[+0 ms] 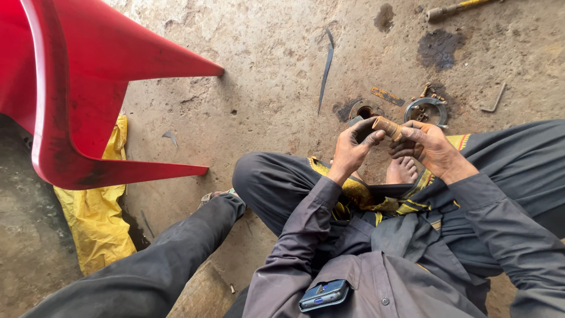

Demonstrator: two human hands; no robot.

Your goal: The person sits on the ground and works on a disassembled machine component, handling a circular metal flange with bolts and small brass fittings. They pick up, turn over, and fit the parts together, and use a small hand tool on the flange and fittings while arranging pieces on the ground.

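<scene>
Gripping short brass cylinder (386,126) | left hand (351,148), right hand (428,146) both clamped | rough concrete floor (265,76)

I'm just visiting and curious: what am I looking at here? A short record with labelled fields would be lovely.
Setting: bare, oil-stained concrete floor; the person sits on it, one bare foot showing.
Left hand: grips one end of a small brass-coloured fitting.
Right hand: grips the fitting's other end.
Near the hands: metal ring, thin curved metal strip, bent rod.
Left side: red plastic chair, yellow sheet beneath it.
Shirt pocket: a phone.
</scene>
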